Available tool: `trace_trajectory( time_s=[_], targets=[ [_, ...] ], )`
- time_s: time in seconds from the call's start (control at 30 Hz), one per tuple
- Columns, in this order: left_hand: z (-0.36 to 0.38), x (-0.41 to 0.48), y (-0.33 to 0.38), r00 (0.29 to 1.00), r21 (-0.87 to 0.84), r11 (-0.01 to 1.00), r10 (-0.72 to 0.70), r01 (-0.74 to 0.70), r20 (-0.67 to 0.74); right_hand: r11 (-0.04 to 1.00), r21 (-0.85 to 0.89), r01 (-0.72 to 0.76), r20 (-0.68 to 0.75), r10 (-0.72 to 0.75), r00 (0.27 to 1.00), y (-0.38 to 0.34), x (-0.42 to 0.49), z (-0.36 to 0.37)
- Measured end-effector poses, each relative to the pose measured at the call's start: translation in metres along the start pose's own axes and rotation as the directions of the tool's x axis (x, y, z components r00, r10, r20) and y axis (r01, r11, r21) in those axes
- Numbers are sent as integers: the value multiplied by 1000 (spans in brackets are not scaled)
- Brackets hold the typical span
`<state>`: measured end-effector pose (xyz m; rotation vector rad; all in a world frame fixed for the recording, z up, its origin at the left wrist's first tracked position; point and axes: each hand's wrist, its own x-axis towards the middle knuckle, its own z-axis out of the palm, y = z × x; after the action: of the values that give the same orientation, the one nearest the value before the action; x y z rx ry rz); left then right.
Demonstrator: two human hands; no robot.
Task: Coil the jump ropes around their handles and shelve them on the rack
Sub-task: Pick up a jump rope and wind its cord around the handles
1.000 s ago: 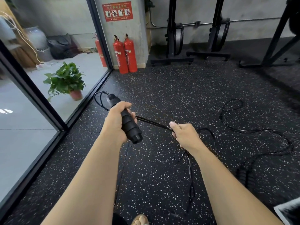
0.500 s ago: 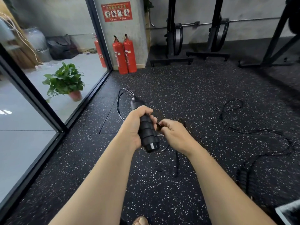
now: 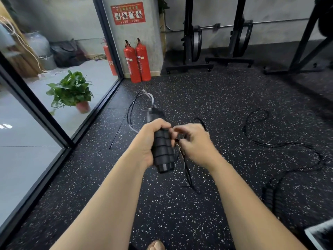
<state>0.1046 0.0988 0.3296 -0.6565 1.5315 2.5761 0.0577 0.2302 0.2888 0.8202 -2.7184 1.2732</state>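
The left hand point(image 3: 149, 141) was clamped around the black handles point(image 3: 163, 150) and held them almost upright above the floor point(image 3: 198, 98), near the middle of the scene. A loop of the cord point(image 3: 132, 112) stood out past their far end. One second before, the right hand point(image 3: 196, 143) was well apart to the right, with the cord stretched tight between the two hands. Then it came in, and at this moment it was just beside the handles on their right, its fingers curled and pinching the cord. I judge that one more turn was being laid on the handles. The coiling of this rope was under way but not finished, because a loose length of it hung from the right hand down to the floor. Both hands also sat further right in the view than before. Far to the right, the second jump rope point(image 3: 281, 147) lay uncoiled on the floor, in the same place as before.
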Motion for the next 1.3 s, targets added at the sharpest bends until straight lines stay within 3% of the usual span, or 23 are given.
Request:
trace_trajectory(
  time_s=[0.07, 0.13, 0.23, 0.4, 0.6, 0.7, 0.83, 0.97, 1.13, 1.3],
  targets=[
    [-11, 1, 8, 1000, -93, 996, 3, -3, 6, 932, 355, -73, -142, 131, 981, 3, 0, -23],
    [-22, 0, 13, 999, -155, 988, 8, -2, 37, 812, 568, -132, -206, 296, 933, 10, -1, -40],
    [-29, -3, 16, 995, -176, 984, 28, -11, 98, 790, 559, -250, -99, 362, 927, 14, -4, -42],
    [-34, -4, 19, 979, -189, 982, 40, -2, 201, 864, 424, -271, 118, 244, 963, 8, -7, -28],
    [-32, -6, 15, 971, -146, 989, 23, 12, 239, 856, 359, -373, 346, 250, 904, 5, -6, -9],
    [-31, -4, 14, 973, -102, 994, -2, 26, 232, 819, 449, -358, 316, 229, 921, 0, -5, -7],
    [-32, -3, 14, 977, 33, 999, -31, 25, 212, 714, 586, -382, 186, 341, 922, 0, -3, -9],
    [-34, -2, 11, 983, 227, 974, -58, 18, 173, 517, 765, -385, 79, 517, 852, 6, 3, -11],
    [-37, 1, 8, 989, 351, 936, -41, -10, 139, 111, 963, -247, 129, 614, 778, 7, 4, -18],
    [-37, 3, 6, 997, 513, 858, 4, -40, 72, -74, 984, -164, 173, 649, 741, 12, 4, -21]
  ],
)
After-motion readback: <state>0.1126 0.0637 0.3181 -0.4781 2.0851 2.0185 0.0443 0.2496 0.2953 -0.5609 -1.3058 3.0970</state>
